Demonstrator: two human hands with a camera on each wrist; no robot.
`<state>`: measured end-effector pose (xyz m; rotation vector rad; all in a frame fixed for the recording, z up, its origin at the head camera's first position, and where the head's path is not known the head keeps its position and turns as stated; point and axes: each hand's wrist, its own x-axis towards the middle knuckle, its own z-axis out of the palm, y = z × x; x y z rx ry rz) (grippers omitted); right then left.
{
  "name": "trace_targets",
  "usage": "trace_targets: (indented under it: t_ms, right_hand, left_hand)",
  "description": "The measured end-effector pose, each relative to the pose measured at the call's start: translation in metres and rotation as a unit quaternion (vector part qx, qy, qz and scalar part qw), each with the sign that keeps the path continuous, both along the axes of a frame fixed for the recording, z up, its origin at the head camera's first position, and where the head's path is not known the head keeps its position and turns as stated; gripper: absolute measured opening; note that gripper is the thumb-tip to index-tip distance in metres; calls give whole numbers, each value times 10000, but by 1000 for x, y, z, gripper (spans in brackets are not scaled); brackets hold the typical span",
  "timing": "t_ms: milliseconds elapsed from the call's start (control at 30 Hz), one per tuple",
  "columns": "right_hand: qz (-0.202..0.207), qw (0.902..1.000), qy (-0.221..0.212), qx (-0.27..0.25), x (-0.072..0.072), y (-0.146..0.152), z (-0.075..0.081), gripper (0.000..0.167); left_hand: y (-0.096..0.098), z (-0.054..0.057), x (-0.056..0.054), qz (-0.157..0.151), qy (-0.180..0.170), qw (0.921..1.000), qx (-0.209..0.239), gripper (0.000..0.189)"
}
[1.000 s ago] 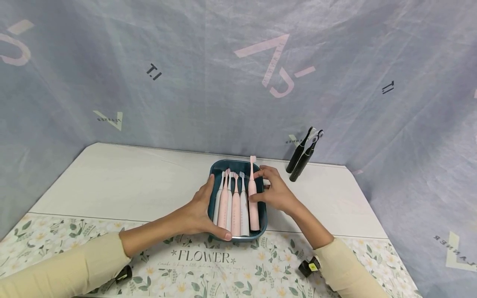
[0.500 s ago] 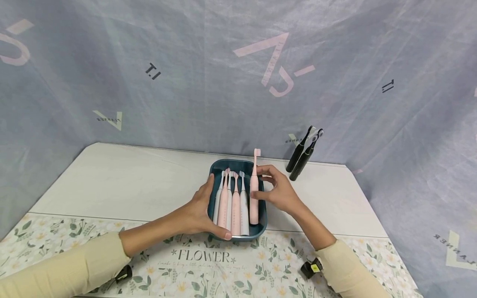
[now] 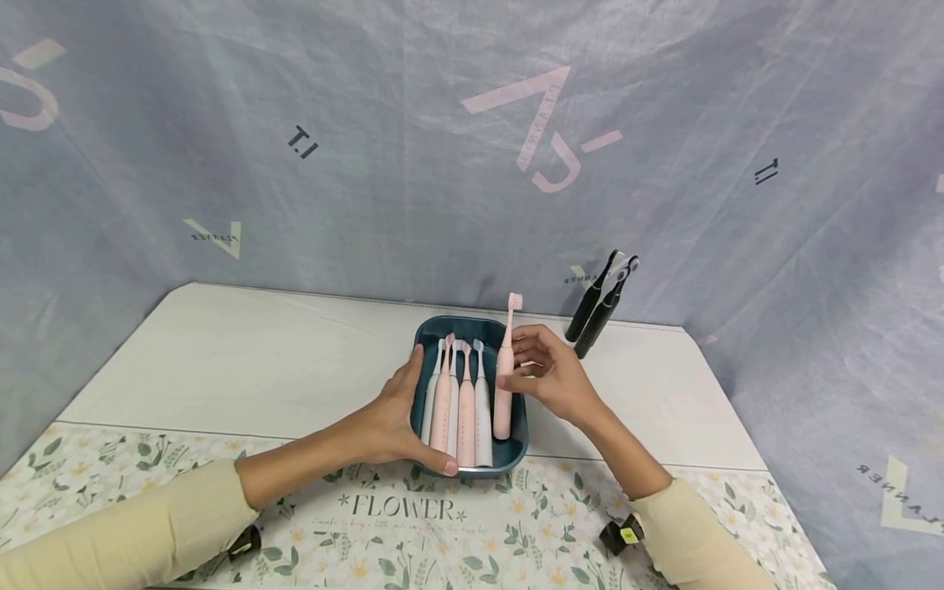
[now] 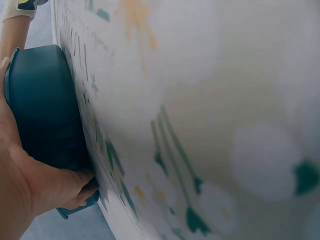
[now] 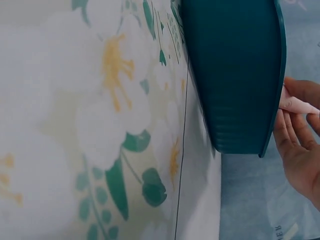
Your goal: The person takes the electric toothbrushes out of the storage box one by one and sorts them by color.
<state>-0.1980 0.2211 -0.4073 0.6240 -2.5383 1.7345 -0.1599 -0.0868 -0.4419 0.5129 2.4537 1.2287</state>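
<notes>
A dark teal bin (image 3: pixel 428 328) stands on the table, with several pink and white electric toothbrushes (image 3: pixel 466 422) lying side by side in it. My left hand (image 3: pixel 391 414) grips the bin's near-left corner, thumb along the front rim. In the left wrist view, the fingers (image 4: pixel 80 192) of that hand curl against the bin wall (image 4: pixel 45 110). Between thumb and fingers, my right hand (image 3: pixel 549 373) holds a pink electric toothbrush (image 3: pixel 504 373) over the bin's right side, brush head up and past the back rim. The right wrist view shows only its neck (image 5: pixel 297 105) above the rim.
Two black electric toothbrushes (image 3: pixel 601 315) stand upright at the back right, near the grey-blue curtain (image 3: pixel 354 205). The table's back half is white (image 3: pixel 295 352); a floral cloth (image 3: pixel 546 524) covers the front.
The pink toothbrush in my right hand has risen and shifted slightly right, its head now further above the bin's back rim. My left hand and the bin have stayed put.
</notes>
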Motion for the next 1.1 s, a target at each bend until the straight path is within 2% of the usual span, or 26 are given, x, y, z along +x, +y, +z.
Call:
trace_targets:
  t_ms: [200, 367, 733, 1100]
  right_hand:
    - [2, 9998, 57, -185, 3, 3, 1, 63]
    - [30, 9984, 323, -456, 5, 5, 1, 60]
    - [148, 9886, 810, -1258, 8, 9, 6, 58]
    - [136, 9794, 977, -1762, 12, 17, 19, 55]
  left_hand:
    - [0, 1, 0, 41, -24, 10000, 16, 180]
    - [0, 1, 1, -1, 5, 10000, 92, 180]
    - [-1, 0, -1, -20, 22, 10000, 75, 180]
    - [-1, -1, -2, -49, 102, 9999, 103, 180]
